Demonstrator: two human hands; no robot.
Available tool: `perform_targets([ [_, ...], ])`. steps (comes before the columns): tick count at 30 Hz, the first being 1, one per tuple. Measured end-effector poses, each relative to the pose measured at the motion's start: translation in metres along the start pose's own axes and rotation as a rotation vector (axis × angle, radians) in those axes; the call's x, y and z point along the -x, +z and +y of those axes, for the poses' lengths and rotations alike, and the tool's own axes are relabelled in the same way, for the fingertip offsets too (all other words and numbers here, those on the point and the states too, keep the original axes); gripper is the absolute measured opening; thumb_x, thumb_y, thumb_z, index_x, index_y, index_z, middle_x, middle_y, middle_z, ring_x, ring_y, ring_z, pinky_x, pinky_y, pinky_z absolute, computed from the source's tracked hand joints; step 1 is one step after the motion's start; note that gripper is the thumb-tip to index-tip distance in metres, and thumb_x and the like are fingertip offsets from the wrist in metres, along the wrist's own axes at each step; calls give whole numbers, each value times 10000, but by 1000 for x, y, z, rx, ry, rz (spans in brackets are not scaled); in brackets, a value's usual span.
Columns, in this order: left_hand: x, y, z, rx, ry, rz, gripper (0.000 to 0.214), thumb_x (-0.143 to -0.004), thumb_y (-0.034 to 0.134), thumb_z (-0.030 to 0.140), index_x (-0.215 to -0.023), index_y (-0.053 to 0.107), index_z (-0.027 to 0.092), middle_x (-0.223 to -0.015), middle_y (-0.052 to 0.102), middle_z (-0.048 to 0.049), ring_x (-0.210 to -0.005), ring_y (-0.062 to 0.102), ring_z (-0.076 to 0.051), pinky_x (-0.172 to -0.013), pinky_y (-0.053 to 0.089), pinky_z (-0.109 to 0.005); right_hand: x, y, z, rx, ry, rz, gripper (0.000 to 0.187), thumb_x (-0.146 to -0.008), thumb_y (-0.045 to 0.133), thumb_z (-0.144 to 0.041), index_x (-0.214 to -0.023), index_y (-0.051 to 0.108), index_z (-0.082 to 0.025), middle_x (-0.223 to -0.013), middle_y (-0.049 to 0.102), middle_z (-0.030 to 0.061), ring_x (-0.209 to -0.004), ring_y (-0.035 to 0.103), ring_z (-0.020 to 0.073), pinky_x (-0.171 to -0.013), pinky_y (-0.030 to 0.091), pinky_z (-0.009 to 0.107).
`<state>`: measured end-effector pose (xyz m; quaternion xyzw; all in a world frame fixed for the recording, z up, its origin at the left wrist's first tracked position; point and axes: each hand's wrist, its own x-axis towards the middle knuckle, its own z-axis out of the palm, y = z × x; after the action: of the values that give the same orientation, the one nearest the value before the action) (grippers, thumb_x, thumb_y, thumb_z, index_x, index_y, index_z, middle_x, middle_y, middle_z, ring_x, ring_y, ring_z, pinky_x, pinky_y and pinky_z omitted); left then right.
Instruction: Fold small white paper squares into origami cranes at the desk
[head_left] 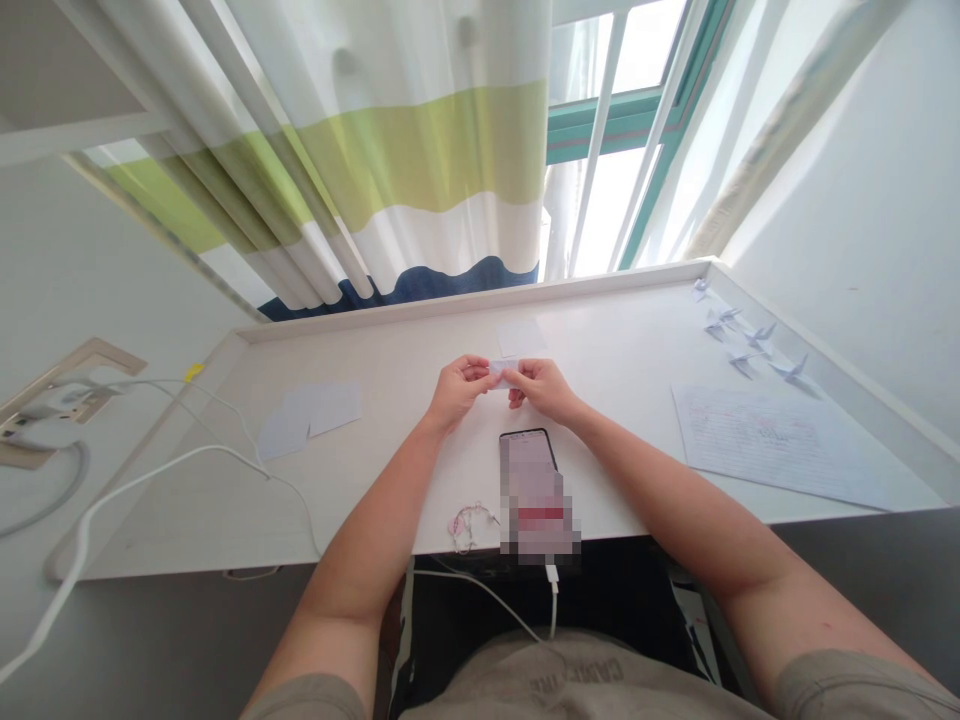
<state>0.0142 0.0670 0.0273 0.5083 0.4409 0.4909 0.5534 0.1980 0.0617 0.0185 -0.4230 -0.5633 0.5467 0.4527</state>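
Note:
Both hands meet above the middle of the white desk [390, 430]. My left hand [459, 388] and my right hand [541, 387] pinch a small folded piece of pale paper [501, 370] between their fingertips, held just above the desk. A phone [534, 485] lies flat right below the hands, with a white cable plugged into its near end. A blank paper square [520, 338] lies just beyond the hands.
Several folded paper cranes [750, 345] sit at the far right corner, and a written sheet [780, 445] lies near them. Loose paper squares [311, 415] rest at the left. A beaded bracelet [469, 522] lies by the front edge. White cables [150, 480] trail left. A curtain [375, 160] hangs behind.

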Motion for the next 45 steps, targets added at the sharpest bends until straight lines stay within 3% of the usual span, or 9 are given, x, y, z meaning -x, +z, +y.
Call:
perform_targets([
  [11,-1,-4,0,25,-11,-29,467,-616,984,351,-936,698,168,-702,683,19,-656,585,-117,-735,483,-307,1,0,-2,-18,-15,1,603,-709,827,-753,-631,577,-210,-572,687,29,-471,637,138,-491,559,281],
  [17,-1,-4,-3,86,-58,-48,446,-639,984,434,-887,752,146,-789,723,-30,-677,586,-118,-715,480,-308,1,-1,-4,-6,-23,1,646,-674,821,-800,-618,566,-209,-563,690,36,-477,653,147,-496,554,277],
  [25,-3,0,-7,8,-13,-109,442,-733,912,540,-819,714,154,-756,676,-17,-688,564,-119,-658,449,-272,2,-1,-3,-24,-12,-32,625,-706,808,-790,-672,588,-205,-581,703,34,-524,700,168,-533,583,282],
  [30,-6,0,-12,-41,12,-102,446,-763,865,572,-822,694,165,-763,670,-21,-692,552,-127,-643,428,-265,0,-1,1,5,-44,21,554,-782,776,-736,-740,610,-209,-576,678,16,-524,700,178,-534,565,290],
  [33,-4,2,-14,-105,77,27,417,-762,880,530,-821,663,179,-796,664,-14,-738,567,-134,-680,439,-264,-2,-1,6,158,-129,77,502,-861,710,-703,-770,612,-218,-627,679,11,-558,688,176,-558,550,302],
  [36,-2,4,-13,-165,124,160,423,-742,905,504,-785,630,185,-767,642,-3,-732,570,-133,-699,451,-268,-4,-1,11,391,-317,140,382,-958,645,-589,-823,665,-232,-796,724,43,-718,694,195,-679,572,343],
  [40,1,8,-7,-52,46,16,392,-770,870,513,-918,728,179,-893,742,-59,-854,685,-186,-794,523,-324,-7,-4,12,672,-590,157,169,-1013,592,-311,-939,728,-240,-954,727,79,-908,668,233,-832,541,383],
  [45,4,13,0,151,45,-107,257,-772,827,377,-921,791,170,-994,787,-77,-1005,714,-229,-962,560,-404,-7,-6,11,934,-683,195,170,-995,587,-187,-1001,750,-234,-946,704,85,-914,608,253,-841,477,394],
])
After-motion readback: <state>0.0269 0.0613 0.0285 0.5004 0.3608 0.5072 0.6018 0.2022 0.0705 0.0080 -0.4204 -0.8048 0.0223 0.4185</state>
